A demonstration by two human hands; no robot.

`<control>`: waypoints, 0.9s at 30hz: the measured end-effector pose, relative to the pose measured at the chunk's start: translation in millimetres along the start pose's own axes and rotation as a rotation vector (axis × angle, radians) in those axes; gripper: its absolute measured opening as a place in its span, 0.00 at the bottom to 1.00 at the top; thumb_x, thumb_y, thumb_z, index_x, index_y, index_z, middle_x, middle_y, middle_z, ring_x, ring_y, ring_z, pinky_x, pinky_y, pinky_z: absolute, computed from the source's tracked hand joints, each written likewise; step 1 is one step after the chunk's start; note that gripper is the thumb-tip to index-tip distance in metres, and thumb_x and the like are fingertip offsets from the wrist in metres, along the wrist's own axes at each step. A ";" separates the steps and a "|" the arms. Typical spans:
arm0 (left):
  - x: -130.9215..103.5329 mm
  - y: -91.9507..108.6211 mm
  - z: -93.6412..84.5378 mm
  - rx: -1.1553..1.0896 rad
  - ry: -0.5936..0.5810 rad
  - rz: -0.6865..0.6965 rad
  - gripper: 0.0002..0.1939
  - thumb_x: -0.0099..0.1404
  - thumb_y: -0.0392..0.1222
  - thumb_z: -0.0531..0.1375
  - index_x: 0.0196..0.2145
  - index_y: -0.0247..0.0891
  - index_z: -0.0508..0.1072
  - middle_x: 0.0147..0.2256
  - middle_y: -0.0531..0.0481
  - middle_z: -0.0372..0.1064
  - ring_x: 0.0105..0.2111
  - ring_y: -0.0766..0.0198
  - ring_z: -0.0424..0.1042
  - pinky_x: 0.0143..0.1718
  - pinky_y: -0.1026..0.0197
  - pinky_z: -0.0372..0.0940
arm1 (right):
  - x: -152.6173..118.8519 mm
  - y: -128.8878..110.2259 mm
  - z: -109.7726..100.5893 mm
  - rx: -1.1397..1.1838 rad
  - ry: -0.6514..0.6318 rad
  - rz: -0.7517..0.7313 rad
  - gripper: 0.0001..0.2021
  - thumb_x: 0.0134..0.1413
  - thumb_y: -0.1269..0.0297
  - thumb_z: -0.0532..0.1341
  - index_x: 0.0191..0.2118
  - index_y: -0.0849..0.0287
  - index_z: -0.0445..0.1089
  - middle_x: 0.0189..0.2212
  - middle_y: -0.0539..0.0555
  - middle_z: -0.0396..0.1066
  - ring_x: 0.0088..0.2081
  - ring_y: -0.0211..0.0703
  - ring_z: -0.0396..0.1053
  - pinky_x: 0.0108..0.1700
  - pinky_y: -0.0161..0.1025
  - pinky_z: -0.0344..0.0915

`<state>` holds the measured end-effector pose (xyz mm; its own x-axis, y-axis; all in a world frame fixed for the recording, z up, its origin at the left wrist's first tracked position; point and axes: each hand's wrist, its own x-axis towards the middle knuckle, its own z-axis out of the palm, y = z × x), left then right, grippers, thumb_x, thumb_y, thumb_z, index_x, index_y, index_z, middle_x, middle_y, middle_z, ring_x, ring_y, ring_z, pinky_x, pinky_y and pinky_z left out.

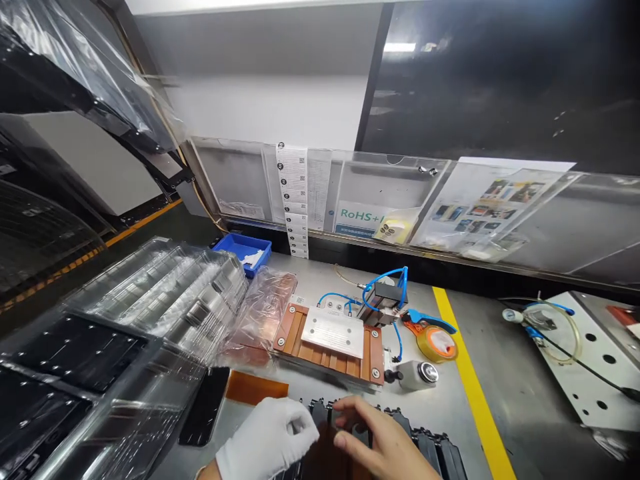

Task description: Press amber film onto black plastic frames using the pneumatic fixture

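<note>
Hands (270,437) partly hide black parts (451,459), cut off at the bottom.

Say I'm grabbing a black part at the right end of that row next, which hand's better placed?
Probably your right hand: it's nearer those black parts, with its thumb and index finger apart. Your gloved left hand sits farther left, its fingers curled.

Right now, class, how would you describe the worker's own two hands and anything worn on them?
The left hand wears a plain white glove that reaches the wrist. The right hand is bare, and no sleeve shows there.
</note>
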<state>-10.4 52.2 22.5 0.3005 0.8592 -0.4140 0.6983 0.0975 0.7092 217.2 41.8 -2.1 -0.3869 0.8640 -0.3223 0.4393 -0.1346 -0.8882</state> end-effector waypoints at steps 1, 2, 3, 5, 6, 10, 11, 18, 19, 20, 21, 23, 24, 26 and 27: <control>1.7 -1.3 -2.6 0.026 0.032 -0.012 0.10 0.58 0.42 0.57 0.25 0.39 0.77 0.25 0.55 0.73 0.27 0.66 0.67 0.31 0.65 0.57 | 0.9 13.6 -7.8 0.039 0.069 0.042 0.19 0.54 0.47 0.61 0.46 0.52 0.71 0.41 0.52 0.77 0.43 0.47 0.73 0.47 0.40 0.66; 3.8 -3.2 -5.9 0.024 0.067 -0.028 0.11 0.59 0.43 0.56 0.25 0.40 0.77 0.26 0.55 0.74 0.28 0.66 0.68 0.32 0.65 0.58 | 2.8 29.0 -16.6 0.083 0.171 0.092 0.20 0.52 0.44 0.61 0.44 0.52 0.73 0.39 0.52 0.78 0.42 0.48 0.73 0.46 0.42 0.67; 6.5 -5.4 -9.5 0.001 0.098 -0.044 0.12 0.60 0.45 0.55 0.26 0.40 0.76 0.27 0.55 0.74 0.29 0.65 0.69 0.33 0.65 0.60 | 5.6 45.4 -25.7 0.131 0.318 0.140 0.21 0.50 0.41 0.60 0.40 0.53 0.74 0.38 0.53 0.78 0.40 0.50 0.73 0.45 0.43 0.68; 13.1 -10.3 -17.3 -0.064 0.130 -0.068 0.13 0.61 0.48 0.55 0.27 0.40 0.76 0.27 0.55 0.74 0.28 0.64 0.68 0.33 0.65 0.61 | 13.5 76.5 -43.6 0.171 0.470 0.190 0.25 0.43 0.38 0.62 0.35 0.55 0.75 0.35 0.56 0.79 0.40 0.54 0.73 0.46 0.48 0.68; 16.9 -12.4 -21.1 -0.095 0.138 -0.073 0.13 0.61 0.49 0.56 0.27 0.40 0.75 0.27 0.55 0.73 0.28 0.64 0.68 0.33 0.64 0.62 | 18.0 89.1 -51.3 0.190 0.520 0.202 0.26 0.40 0.37 0.63 0.34 0.56 0.75 0.35 0.57 0.79 0.40 0.56 0.74 0.47 0.49 0.67; 33.3 -15.0 -34.1 -0.199 0.160 -0.074 0.15 0.59 0.53 0.57 0.29 0.40 0.75 0.28 0.53 0.73 0.30 0.62 0.68 0.32 0.63 0.63 | 33.3 110.3 -64.6 0.279 0.607 0.217 0.29 0.37 0.38 0.66 0.37 0.59 0.75 0.39 0.59 0.79 0.44 0.56 0.73 0.51 0.49 0.65; 37.6 -14.4 -36.7 -0.228 0.160 -0.082 0.16 0.59 0.54 0.57 0.30 0.40 0.75 0.29 0.53 0.73 0.30 0.62 0.68 0.31 0.63 0.63 | 35.4 109.0 -62.9 0.303 0.618 0.220 0.30 0.37 0.37 0.66 0.39 0.58 0.75 0.40 0.59 0.79 0.45 0.55 0.73 0.51 0.47 0.65; 75.8 -12.4 -46.4 -0.347 0.130 -0.119 0.16 0.57 0.55 0.57 0.28 0.38 0.72 0.24 0.54 0.68 0.20 0.68 0.60 0.23 0.63 0.56 | 41.7 73.7 -24.7 0.502 0.461 0.236 0.39 0.44 0.24 0.49 0.30 0.59 0.74 0.17 0.51 0.69 0.20 0.43 0.65 0.24 0.39 0.60; 83.4 -14.3 -46.1 -0.358 0.116 -0.118 0.16 0.56 0.55 0.57 0.27 0.38 0.71 0.23 0.55 0.67 0.19 0.68 0.59 0.23 0.63 0.55 | 43.9 69.2 -22.0 0.507 0.452 0.225 0.36 0.43 0.25 0.52 0.28 0.59 0.72 0.15 0.49 0.66 0.20 0.41 0.63 0.25 0.38 0.59; 91.6 -16.8 -45.5 -0.368 0.098 -0.119 0.16 0.56 0.55 0.57 0.27 0.38 0.70 0.22 0.56 0.65 0.19 0.69 0.58 0.22 0.63 0.54 | 46.9 65.8 -21.2 0.505 0.450 0.212 0.33 0.43 0.27 0.56 0.27 0.58 0.71 0.14 0.47 0.64 0.20 0.40 0.61 0.26 0.37 0.58; 100.1 -19.9 -44.7 -0.375 0.080 -0.120 0.16 0.55 0.55 0.57 0.26 0.38 0.69 0.21 0.57 0.64 0.18 0.69 0.57 0.22 0.63 0.53 | 50.7 63.5 -21.9 0.498 0.453 0.202 0.31 0.42 0.29 0.58 0.26 0.57 0.69 0.13 0.45 0.62 0.19 0.38 0.59 0.27 0.37 0.57; 117.6 -26.4 -43.1 -0.382 0.049 -0.127 0.16 0.54 0.56 0.57 0.25 0.39 0.67 0.20 0.58 0.63 0.17 0.70 0.57 0.22 0.63 0.53 | 61.0 63.1 -27.0 0.482 0.456 0.201 0.30 0.41 0.29 0.59 0.23 0.56 0.66 0.11 0.43 0.59 0.18 0.36 0.54 0.26 0.36 0.54; 126.0 -29.5 -42.5 -0.387 0.035 -0.134 0.16 0.54 0.56 0.57 0.25 0.39 0.66 0.21 0.58 0.63 0.16 0.70 0.58 0.22 0.64 0.53 | 67.3 64.7 -30.5 0.473 0.452 0.210 0.30 0.39 0.28 0.59 0.21 0.55 0.63 0.11 0.43 0.58 0.17 0.36 0.52 0.25 0.36 0.52; 141.5 -34.2 -41.6 -0.394 0.010 -0.159 0.15 0.53 0.55 0.57 0.24 0.39 0.64 0.21 0.58 0.64 0.17 0.71 0.60 0.22 0.64 0.52 | 80.8 69.9 -37.8 0.453 0.431 0.237 0.29 0.38 0.29 0.60 0.18 0.54 0.60 0.10 0.42 0.56 0.16 0.34 0.50 0.23 0.36 0.50; 148.2 -35.7 -41.2 -0.394 0.002 -0.174 0.14 0.53 0.54 0.56 0.24 0.39 0.63 0.21 0.58 0.64 0.17 0.71 0.60 0.21 0.65 0.51 | 87.7 72.8 -41.0 0.443 0.418 0.252 0.29 0.38 0.31 0.60 0.16 0.54 0.59 0.09 0.42 0.55 0.15 0.34 0.49 0.23 0.36 0.49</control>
<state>-17.6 196.7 -40.7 0.1983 0.8141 -0.5458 0.4367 0.4251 0.7928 248.5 127.6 -81.6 0.0710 0.8834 -0.4633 0.0658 -0.4676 -0.8815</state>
